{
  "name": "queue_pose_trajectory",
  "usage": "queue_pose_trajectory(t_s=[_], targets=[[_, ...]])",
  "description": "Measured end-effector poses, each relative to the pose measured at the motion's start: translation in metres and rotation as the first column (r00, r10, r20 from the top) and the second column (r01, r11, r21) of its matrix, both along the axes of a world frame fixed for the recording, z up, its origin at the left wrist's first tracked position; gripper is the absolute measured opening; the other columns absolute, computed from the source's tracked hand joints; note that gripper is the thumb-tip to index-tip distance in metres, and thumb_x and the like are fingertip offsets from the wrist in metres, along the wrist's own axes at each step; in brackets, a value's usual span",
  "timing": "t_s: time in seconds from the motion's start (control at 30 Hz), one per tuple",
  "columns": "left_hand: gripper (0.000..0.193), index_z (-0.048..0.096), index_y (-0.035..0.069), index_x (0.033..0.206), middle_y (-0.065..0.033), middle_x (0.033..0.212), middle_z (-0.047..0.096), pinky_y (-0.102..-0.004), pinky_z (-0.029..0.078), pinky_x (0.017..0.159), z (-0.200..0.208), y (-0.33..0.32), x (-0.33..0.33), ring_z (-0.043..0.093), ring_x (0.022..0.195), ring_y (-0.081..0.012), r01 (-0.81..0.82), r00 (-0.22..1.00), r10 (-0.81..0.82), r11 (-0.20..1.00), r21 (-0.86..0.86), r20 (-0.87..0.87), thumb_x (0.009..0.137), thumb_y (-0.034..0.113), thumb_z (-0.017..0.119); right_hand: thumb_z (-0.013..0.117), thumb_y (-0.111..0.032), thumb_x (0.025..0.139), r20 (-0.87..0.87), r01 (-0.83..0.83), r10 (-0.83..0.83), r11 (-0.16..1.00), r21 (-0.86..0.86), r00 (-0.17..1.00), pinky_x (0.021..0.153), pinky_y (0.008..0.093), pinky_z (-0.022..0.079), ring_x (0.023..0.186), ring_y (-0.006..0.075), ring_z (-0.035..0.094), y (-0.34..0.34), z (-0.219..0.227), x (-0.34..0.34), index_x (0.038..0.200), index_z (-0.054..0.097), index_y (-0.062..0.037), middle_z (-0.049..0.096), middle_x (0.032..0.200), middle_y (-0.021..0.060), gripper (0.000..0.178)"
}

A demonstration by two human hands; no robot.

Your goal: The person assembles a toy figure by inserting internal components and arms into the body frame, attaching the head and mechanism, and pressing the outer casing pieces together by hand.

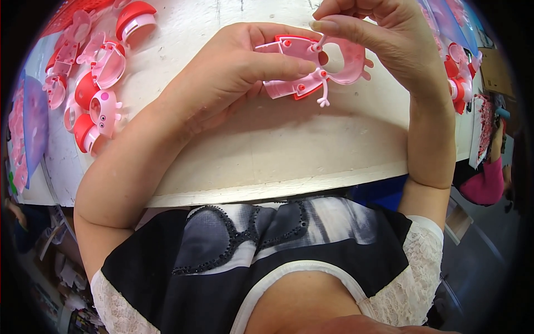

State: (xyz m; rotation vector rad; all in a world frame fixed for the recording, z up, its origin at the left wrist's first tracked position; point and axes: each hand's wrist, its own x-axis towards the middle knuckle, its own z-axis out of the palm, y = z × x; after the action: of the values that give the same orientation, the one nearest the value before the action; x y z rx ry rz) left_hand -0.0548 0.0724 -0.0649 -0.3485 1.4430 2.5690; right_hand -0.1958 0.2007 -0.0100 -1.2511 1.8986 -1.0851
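Observation:
My left hand (239,64) is closed around a hollow pink and red toy figure half (349,64), its thumb lying across the open inside. Small posts show along the shell's edges, and the head part with ears points right. A thin pink toy arm (324,92) with a splayed hand sticks out of the near side. At the far side my right hand (389,39) has thumb and forefinger pinched at the end of a second thin pink toy arm (321,41), mostly hidden behind the fingertips. Both hands are above the white tabletop.
Loose pink and red toy shells (103,69) lie in a pile at the left. More red and pink pieces (459,78) lie at the right, near translucent blue bags (34,122). The table's front edge (278,192) runs before my body. Another person's pink sleeve (485,183) shows far right.

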Motion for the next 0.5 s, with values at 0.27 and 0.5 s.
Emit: queue_pose_trajectory(t_s=[0.27,0.5], targets=[[0.035,0.054,-0.004,0.11,-0.0114,0.097,0.062,-0.0255,0.052,0.074,0.001,0.004,0.002,0.061,0.085,-0.0135,-0.046,0.998,0.045,0.999,0.022,0.039,0.081,0.014,0.063,0.066,-0.002,0.074,-0.141,-0.009,0.011,1.0,0.017,0.99,0.057,0.0191,0.043,0.062,0.0074,0.056,0.001,0.003,0.012,0.078,0.064,0.0025,0.063,0.069,0.0048,0.007],[0.028,0.057,-0.003,0.105,-0.0092,0.093,0.063,-0.0222,0.051,0.072,0.005,0.004,0.003,0.061,0.084,-0.011,-0.028,0.998,0.014,0.978,-0.207,-0.067,0.082,0.013,0.062,0.068,-0.008,0.075,-0.048,-0.011,0.014,0.999,0.046,0.999,0.058,0.0188,0.042,0.064,0.0063,0.053,0.002,0.007,0.005,0.078,0.064,0.001,0.061,0.068,0.0025,0.011]])
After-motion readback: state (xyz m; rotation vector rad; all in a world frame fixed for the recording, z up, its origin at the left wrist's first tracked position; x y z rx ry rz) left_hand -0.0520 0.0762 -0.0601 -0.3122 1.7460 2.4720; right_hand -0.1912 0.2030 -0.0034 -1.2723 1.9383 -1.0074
